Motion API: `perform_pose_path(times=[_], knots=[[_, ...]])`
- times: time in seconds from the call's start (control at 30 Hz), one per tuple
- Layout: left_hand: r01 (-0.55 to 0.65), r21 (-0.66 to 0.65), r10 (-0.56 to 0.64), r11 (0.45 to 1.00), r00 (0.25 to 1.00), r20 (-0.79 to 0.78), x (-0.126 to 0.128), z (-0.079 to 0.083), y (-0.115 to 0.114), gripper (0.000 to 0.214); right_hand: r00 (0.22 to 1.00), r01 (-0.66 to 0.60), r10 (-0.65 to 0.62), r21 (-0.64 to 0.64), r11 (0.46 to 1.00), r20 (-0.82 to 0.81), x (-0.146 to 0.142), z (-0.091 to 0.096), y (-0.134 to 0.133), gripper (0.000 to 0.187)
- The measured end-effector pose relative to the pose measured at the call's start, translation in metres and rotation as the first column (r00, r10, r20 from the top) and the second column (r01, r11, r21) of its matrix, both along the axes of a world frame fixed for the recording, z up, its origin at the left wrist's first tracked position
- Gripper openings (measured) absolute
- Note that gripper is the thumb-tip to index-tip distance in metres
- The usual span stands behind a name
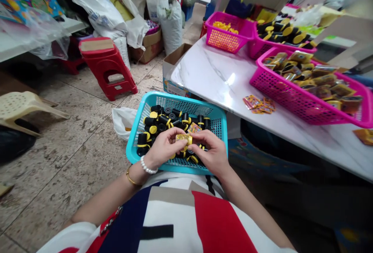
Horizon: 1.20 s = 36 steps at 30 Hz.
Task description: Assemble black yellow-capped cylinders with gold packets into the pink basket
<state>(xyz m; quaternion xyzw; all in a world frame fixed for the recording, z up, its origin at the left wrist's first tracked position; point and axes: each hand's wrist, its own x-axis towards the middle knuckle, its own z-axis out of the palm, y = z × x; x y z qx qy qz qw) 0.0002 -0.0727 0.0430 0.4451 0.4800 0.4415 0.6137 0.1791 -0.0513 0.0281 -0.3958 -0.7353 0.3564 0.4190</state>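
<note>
Yellow tube (183, 138) sits pinched between the fingertips of both left hand (164, 144) and right hand (215, 154), with the blue basket (135, 128) beneath them, apparently keeping black tubes (142, 139) within reach.

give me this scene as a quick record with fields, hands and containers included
left hand: left hand grips a small yellow printed piece, partly covered by fingers
right hand: right hand grips the same piece
below hands: rectangular teal plastic basket containing black cylindrical pieces with yellow parts
right side: white marble-patterned table with three pink perforated plastic baskets and flat orange printed packets
floor, left: red plastic stool
</note>
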Motion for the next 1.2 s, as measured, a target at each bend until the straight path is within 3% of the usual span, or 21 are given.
perform_pose_path(times=[0.13,0.2,0.27,0.37,0.5,0.6,0.7,0.83,0.97,1.1,1.2], knots=[[0.09,-0.054,-0.085,0.994,0.993,0.087,-0.008,-0.003,-0.002,0.038,1.0,0.016,-0.017,0.087,0.996,0.018,0.005,-0.001,-0.001,0.022],[0.074,-0.033,-0.071,0.997,0.993,0.089,-0.007,-0.006,-0.004,0.036,1.0,0.025,-0.025,0.062,0.998,-0.011,0.003,-0.004,-0.003,0.022],[0.004,0.041,-0.006,0.999,0.999,0.044,-0.005,-0.008,-0.005,0.032,0.992,0.033,-0.043,-0.085,0.996,-0.121,-0.003,-0.009,-0.005,0.022],[-0.084,0.139,0.089,0.987,0.995,-0.035,-0.002,-0.011,-0.004,0.029,0.957,-0.002,-0.103,-0.363,0.932,-0.27,-0.011,-0.015,-0.004,0.023],[0.066,0.012,-0.066,0.998,0.997,-0.028,-0.005,-0.014,-0.001,0.034,0.939,-0.196,0.01,-0.509,0.838,-0.345,-0.007,-0.016,0.002,0.031],[0.121,-0.12,-0.119,0.985,0.993,0.024,-0.006,-0.018,-0.001,0.043,0.915,-0.276,0.082,-0.463,0.842,-0.396,0.0,-0.021,0.003,0.028],[0.165,-0.147,-0.144,0.975,0.98,0.14,-0.005,-0.021,-0.002,0.045,0.904,-0.225,0.005,-0.466,0.855,-0.428,0.001,-0.03,0.0,0.017],[0.148,-0.177,-0.116,0.973,0.977,0.178,-0.005,-0.023,-0.003,0.042,0.906,-0.207,-0.053,-0.548,0.81,-0.42,-0.002,-0.029,-0.002,0.021],[0.148,-0.223,-0.112,0.964,0.979,0.168,-0.003,-0.022,-0.004,0.043,0.919,-0.239,0.04,-0.474,0.847,-0.391,-0.006,-0.017,-0.008,0.023],[0.158,-0.253,-0.11,0.954,0.975,0.196,0.001,-0.019,-0.007,0.042,0.917,-0.236,0.051,-0.436,0.868,-0.396,-0.005,-0.012,-0.007,0.017],[0.134,-0.248,-0.084,0.959,0.976,0.201,0.0,-0.022,-0.007,0.035,0.954,-0.041,-0.043,-0.272,0.962,-0.297,0.019,0.006,0.025,0.015]])
